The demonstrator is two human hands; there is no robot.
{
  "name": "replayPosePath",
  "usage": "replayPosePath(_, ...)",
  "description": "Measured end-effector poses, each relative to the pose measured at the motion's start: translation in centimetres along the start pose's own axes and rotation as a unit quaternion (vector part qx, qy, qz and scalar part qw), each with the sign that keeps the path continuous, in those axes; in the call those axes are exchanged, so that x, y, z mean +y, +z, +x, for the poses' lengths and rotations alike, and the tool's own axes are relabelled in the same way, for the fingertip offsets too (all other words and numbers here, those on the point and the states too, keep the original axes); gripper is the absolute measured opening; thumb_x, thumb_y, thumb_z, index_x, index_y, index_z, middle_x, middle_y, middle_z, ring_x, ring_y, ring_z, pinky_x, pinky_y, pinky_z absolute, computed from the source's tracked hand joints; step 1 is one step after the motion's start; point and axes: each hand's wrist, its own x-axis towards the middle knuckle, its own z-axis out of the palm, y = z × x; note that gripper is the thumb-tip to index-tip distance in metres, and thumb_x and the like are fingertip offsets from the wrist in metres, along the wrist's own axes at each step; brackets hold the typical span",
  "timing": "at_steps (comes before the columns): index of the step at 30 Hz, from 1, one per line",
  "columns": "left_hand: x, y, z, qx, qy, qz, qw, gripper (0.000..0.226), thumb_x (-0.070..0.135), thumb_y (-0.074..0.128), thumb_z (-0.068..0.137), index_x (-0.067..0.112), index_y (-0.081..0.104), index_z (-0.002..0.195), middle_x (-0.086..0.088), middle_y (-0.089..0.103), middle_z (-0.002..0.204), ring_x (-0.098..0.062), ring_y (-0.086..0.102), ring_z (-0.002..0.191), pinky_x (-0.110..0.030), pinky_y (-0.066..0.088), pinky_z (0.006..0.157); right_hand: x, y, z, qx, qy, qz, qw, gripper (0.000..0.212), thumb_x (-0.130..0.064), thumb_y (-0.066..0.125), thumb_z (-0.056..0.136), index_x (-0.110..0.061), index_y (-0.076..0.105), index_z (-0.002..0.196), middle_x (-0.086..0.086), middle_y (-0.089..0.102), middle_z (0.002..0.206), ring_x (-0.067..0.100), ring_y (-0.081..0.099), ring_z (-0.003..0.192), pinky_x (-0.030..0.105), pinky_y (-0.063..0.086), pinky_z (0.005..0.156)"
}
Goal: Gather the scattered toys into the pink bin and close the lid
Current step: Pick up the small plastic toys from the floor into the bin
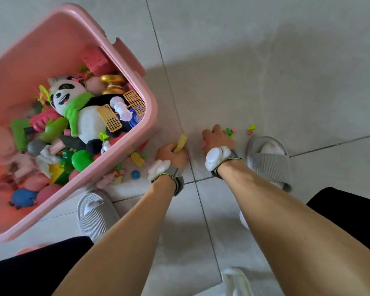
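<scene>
Left hand (172, 154) gripped a yellow plastic piece (181, 143); right hand (217, 138) curled over small floor pieces (230, 132), grasp unclear. We judged these light, rigid, best pinched; the pink bin (115, 167) stood alongside.

Left hand (173, 154) grips a yellow piece (181, 142) (beside the pink bin (124, 50)).

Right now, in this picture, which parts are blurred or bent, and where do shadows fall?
Head view: wide-angle bending curves the grey floor-tile seams; the pink plastic bin's near and far edges look soft; a broad shadow darkens the floor above the right hand; the left hand holding a yellow block is fairly sharp.
</scene>
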Motion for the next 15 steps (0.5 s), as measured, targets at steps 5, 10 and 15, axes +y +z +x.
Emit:
replayPosePath(5,-0.2,-0.7,-0.4,-0.008,-0.009,-0.005,1.000,0.016,0.023,0.062,0.072,0.011,0.066,0.061,-0.001,0.065,0.058,-0.018,0.050,0.051,-0.025,0.038,0.053,-0.3,0.5,-0.3,-0.022,-0.009,0.007,1.000,0.030,-0.006,0.049,0.090,-0.009,0.053,0.120,0.016,0.048,0.125,0.036,0.053,0.112,0.035,0.044,0.088)
replayPosePath(10,0.2,-1.4,-1.1,-0.008,-0.013,0.005,1.000,0.017,0.027,0.066,0.074,0.012,0.073,0.069,-0.005,0.070,0.068,-0.019,0.052,0.058,-0.027,0.039,0.056,-0.6,0.3,-0.8,-0.038,-0.009,-0.010,0.999,0.035,-0.007,0.054,0.087,-0.009,0.048,0.121,0.013,0.049,0.127,0.032,0.053,0.112,0.034,0.044,0.088)
replayPosePath(15,-0.4,-1.6,-0.8,0.007,-0.003,0.002,1.000,0.018,0.037,0.066,0.071,0.020,0.074,0.072,-0.009,0.072,0.078,-0.024,0.060,0.066,-0.034,0.051,0.067,-0.9,1.3,-1.6,0.020,-0.036,0.012,0.999,0.025,-0.012,0.051,0.092,-0.007,0.052,0.116,0.014,0.050,0.124,0.034,0.051,0.113,0.034,0.038,0.074)
